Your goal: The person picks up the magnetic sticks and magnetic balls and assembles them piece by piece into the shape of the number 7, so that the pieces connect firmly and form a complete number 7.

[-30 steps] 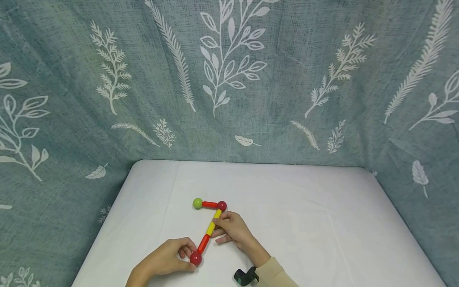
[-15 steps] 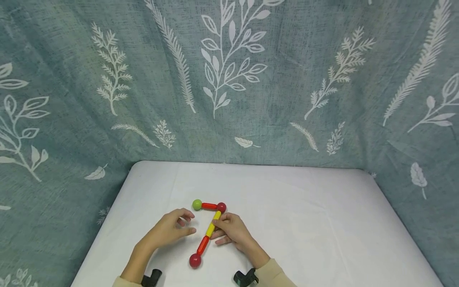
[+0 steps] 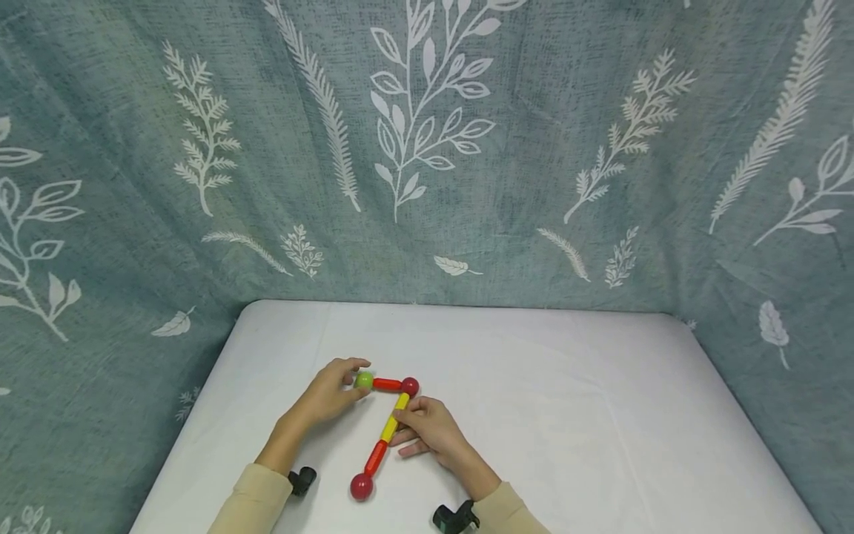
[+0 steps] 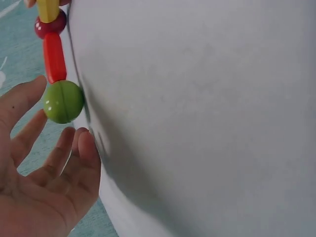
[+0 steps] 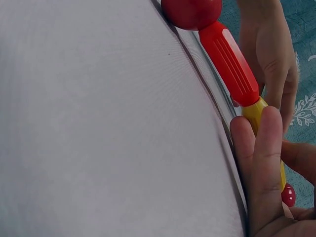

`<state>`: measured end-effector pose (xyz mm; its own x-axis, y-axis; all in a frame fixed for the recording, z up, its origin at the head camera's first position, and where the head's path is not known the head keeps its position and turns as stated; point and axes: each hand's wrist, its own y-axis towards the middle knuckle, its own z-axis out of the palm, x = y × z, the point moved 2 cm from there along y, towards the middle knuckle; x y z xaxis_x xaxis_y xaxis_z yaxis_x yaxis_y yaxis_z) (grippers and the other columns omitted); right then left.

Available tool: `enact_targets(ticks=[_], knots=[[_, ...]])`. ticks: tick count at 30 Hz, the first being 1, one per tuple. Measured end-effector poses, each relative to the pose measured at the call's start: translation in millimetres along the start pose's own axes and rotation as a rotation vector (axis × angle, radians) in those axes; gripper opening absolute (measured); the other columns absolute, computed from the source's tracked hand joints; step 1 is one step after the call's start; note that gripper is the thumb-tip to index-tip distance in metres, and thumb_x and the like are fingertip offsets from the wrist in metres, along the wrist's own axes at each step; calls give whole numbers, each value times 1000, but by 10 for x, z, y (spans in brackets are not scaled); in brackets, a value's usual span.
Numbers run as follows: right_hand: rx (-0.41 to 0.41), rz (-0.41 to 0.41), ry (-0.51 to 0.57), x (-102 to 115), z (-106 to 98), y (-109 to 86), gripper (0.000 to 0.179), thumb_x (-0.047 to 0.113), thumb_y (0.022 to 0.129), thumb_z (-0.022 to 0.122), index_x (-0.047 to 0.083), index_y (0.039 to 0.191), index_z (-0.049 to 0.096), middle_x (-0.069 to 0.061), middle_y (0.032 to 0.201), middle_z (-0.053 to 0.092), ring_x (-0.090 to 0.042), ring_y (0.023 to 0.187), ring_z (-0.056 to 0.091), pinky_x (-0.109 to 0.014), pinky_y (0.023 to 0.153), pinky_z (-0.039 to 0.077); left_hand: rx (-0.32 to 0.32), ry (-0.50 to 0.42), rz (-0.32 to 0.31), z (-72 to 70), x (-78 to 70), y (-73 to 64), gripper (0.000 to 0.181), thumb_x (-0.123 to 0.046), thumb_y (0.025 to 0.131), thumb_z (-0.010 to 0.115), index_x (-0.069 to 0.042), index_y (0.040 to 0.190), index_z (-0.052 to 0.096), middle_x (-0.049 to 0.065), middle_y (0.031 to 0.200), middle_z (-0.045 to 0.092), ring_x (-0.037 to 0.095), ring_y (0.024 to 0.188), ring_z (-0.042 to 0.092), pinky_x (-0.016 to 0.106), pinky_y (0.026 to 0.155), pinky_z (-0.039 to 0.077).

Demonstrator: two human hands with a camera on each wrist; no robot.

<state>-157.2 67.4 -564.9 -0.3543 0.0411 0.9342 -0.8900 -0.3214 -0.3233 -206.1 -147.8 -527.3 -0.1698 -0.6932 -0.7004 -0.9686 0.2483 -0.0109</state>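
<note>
A jointed chain of toy rods and balls lies on the white table. At its far left end is a green ball, joined by a red rod to a dark red ball. From there a yellow rod and a second red rod run toward the front, ending in a larger red ball. My right hand pinches the yellow rod between thumb and fingers. My left hand is spread around the green ball, its fingers loosely bent; in the left wrist view a fingertip is right beside the ball.
The white table extends well to the right of the chain. Behind it hangs a green leaf-patterned curtain. A black wrist camera shows at the left wrist and another camera at the right wrist.
My left hand has let go of the front red ball and moved away from the front edge to the green ball. My right hand stays on the yellow rod.
</note>
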Motion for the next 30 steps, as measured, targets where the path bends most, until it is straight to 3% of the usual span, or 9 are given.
enact_targets(ticks=[6, 9, 21, 30], knots=[[5, -3, 8, 13, 14, -2, 29, 19, 97, 68, -6, 107, 56, -20, 89, 70, -33, 77, 73, -37, 59, 57, 31, -11, -3, 42, 19, 63, 36, -13, 88, 78, -12, 123, 69, 1, 99, 61, 18, 83, 53, 34, 69, 48], [8, -5, 15, 18, 15, -1, 29, 19, 97, 67, -6, 107, 56, -21, 89, 70, -33, 77, 73, -37, 59, 57, 37, -17, -11, 42, 29, 78, 35, -12, 88, 77, -12, 122, 69, 0, 96, 60, 16, 80, 52, 33, 68, 47], [-55, -15, -67, 97, -145, -47, 33, 22, 97, 68, -6, 110, 56, -17, 88, 72, -31, 75, 73, -35, 57, 57, 45, -63, 28, 88, -33, 170, 36, -13, 88, 78, -11, 122, 68, 1, 108, 64, 16, 90, 57, 36, 75, 50], [-130, -23, -100, 210, -469, -26, 31, 18, 96, 69, -6, 109, 56, -15, 83, 70, -25, 66, 71, -36, 58, 57, 31, -113, 47, 258, -217, 397, 43, -17, 89, 78, -5, 127, 62, 6, 114, 65, 17, 94, 62, 35, 77, 52]])
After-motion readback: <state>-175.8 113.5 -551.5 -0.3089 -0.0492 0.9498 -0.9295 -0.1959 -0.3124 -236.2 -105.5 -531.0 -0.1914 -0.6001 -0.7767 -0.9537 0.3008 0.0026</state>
